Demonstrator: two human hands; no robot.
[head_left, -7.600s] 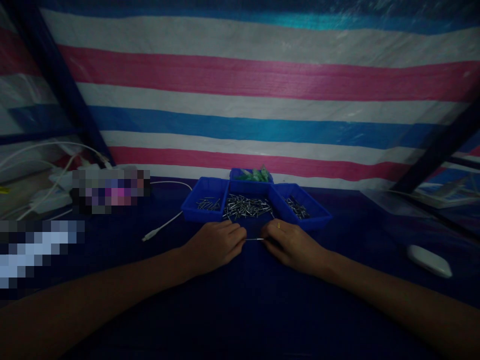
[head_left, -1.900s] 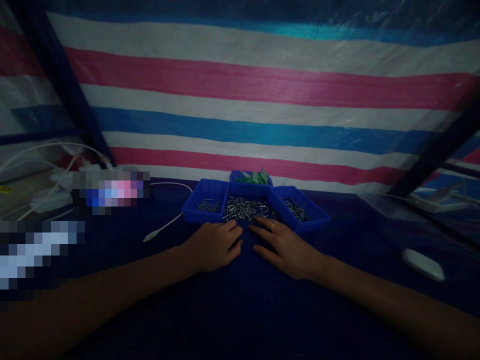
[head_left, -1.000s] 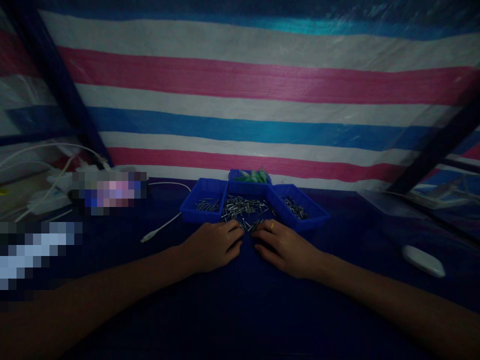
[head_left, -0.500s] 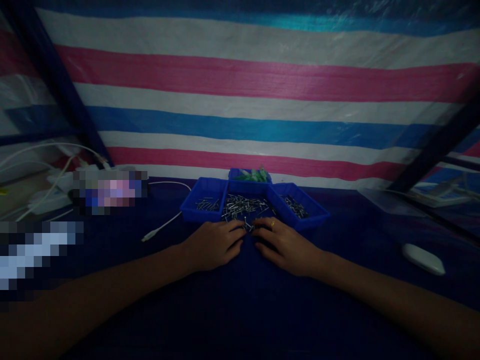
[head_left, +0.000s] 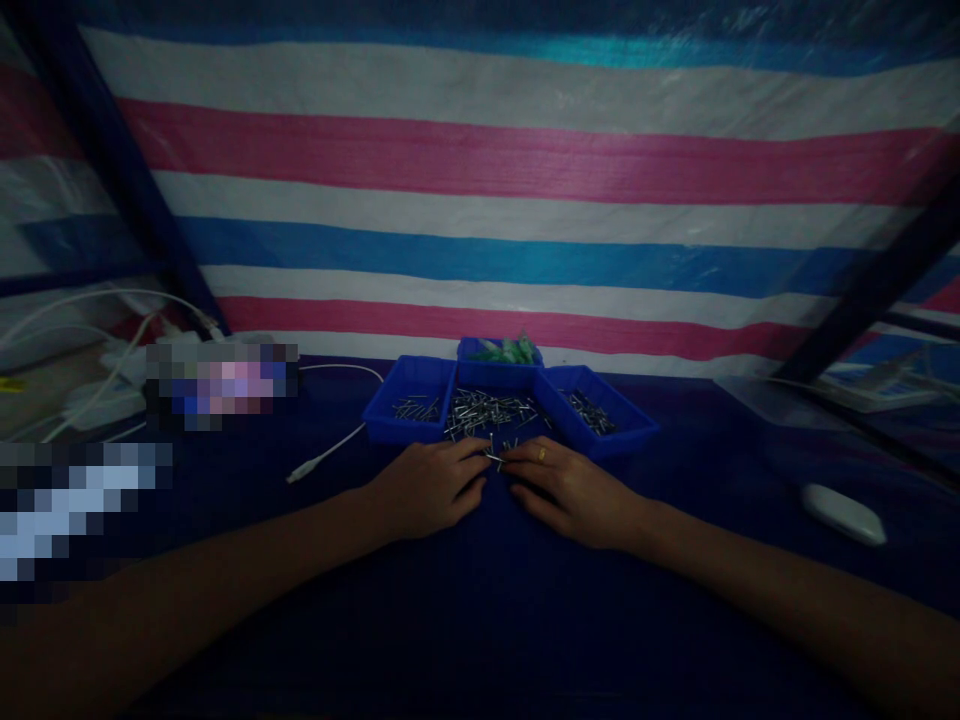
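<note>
On the dark blue table, my left hand (head_left: 431, 488) and my right hand (head_left: 574, 490) face each other, fingertips a short gap apart. Their fingers are stretched out, with the thumbs apart from them. A few thin, nail-like metal fasteners (head_left: 494, 457) lie between the fingertips, which are at or touching them. A ring (head_left: 541, 454) is on a right finger. Just beyond my hands is a loose pile of fasteners (head_left: 491, 410). More fasteners lie in the left blue tray (head_left: 409, 430) and the right blue tray (head_left: 630, 432). Whether fasteners sit under my fingers is hidden.
A rear blue tray (head_left: 501, 374) contains green, plastic-like material (head_left: 510, 350). At left are a white cable (head_left: 330, 458) and blurred-out items. A white rounded case (head_left: 844, 514) lies at right. Behind hangs a striped sheet (head_left: 525, 220) between dark blue posts.
My right fingers have shifted slightly, and the fasteners between the fingertips are lying differently. My left hand stays almost in place. The view has moved very slightly.
</note>
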